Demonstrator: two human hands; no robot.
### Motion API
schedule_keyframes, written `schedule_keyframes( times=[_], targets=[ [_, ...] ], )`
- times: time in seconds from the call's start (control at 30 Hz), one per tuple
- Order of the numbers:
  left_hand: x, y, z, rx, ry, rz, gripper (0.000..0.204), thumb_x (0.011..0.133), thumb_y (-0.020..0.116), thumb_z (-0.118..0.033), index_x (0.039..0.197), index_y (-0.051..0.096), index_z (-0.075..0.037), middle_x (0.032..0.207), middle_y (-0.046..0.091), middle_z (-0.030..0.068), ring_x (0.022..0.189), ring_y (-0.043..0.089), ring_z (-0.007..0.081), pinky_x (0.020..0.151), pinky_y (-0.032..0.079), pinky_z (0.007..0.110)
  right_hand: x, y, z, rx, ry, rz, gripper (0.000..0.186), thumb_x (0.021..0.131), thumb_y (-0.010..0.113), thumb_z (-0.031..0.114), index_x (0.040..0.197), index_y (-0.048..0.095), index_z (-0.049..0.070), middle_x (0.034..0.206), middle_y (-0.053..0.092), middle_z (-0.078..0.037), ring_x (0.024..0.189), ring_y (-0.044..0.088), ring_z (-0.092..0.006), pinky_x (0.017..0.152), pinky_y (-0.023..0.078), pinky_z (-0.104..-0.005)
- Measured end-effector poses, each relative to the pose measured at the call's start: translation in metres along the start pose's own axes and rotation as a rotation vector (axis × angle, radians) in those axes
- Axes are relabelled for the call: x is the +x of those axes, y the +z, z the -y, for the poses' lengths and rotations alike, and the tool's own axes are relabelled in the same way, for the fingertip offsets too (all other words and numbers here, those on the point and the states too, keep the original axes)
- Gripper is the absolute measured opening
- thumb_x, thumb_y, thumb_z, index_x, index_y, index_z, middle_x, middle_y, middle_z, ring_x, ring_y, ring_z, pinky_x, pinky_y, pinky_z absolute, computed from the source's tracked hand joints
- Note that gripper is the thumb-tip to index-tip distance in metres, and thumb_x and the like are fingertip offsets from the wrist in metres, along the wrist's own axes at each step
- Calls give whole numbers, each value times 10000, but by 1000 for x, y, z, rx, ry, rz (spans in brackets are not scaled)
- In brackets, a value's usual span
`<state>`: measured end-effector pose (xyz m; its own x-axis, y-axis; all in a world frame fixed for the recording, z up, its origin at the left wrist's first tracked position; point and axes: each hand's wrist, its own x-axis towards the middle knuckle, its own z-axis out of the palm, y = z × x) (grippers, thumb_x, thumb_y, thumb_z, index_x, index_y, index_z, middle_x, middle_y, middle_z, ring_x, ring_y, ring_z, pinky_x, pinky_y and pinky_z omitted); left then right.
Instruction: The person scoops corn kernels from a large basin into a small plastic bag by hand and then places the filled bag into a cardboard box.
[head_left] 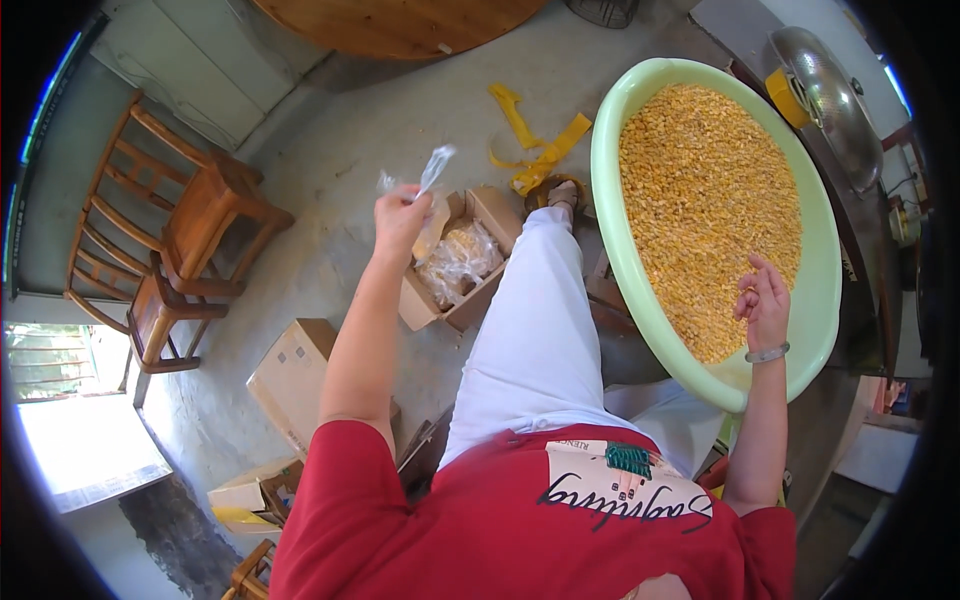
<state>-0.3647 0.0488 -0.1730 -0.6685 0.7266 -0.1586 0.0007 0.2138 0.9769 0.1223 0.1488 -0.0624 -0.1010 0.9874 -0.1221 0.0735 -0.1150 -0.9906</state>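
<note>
My left hand is closed round the top of a clear plastic bag, whose loose end sticks up past my fingers. Some yellowish stuff shows in the part of the bag hanging below. Under it stands an open cardboard box holding clear plastic bags with yellowish contents. Over a large pale green oval tub hovers my right hand, its fingers loosely bent and apart, with nothing visible in them. Yellow corn kernels fill much of the tub.
Crumpled yellow strapping lies on the floor beyond my foot. Two wooden chairs stand at left, and a round wooden table at the far edge. Closed and open cardboard boxes sit nearer. A metal lid rests right of the tub.
</note>
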Motion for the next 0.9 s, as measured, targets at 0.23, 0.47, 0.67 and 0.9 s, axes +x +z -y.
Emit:
schedule_keyframes(
  times=[0.23, 0.47, 0.67, 0.9],
  targets=[
    [17, -26, 127, 200, -139, -46, 159, 681, 615, -94, 799, 637, 11, 608, 590, 60, 561, 563, 120, 541, 435, 254, 5, 0, -10, -124, 66, 34, 232, 912, 448, 175, 1066, 519, 17, 680, 543, -39, 405, 475, -74, 340, 361, -184],
    [23, -13, 186, 1, -391, -82, 124, 747, 595, -38, 858, 575, 13, 669, 579, 60, 551, 529, 121, 483, 396, 233, 9, -4, -18, -199, 106, 3, 200, 900, 469, 173, 1017, 550, 32, 660, 542, -35, 398, 470, -72, 340, 362, -185],
    [24, 9, 210, -256, -605, -149, 136, 784, 568, -63, 912, 525, -51, 727, 558, 30, 617, 532, 122, 506, 393, 257, 10, -9, -24, -250, 139, 5, 174, 888, 482, 153, 986, 562, 33, 659, 544, -34, 409, 478, -79, 347, 356, -181],
    [28, 42, 188, -300, -658, -242, 167, 795, 599, -122, 948, 544, -85, 816, 569, 20, 727, 550, 143, 581, 428, 284, 9, -4, -24, -292, 162, 30, 171, 883, 486, 143, 987, 557, 28, 667, 549, -35, 419, 474, -75, 354, 354, -181]
  ],
)
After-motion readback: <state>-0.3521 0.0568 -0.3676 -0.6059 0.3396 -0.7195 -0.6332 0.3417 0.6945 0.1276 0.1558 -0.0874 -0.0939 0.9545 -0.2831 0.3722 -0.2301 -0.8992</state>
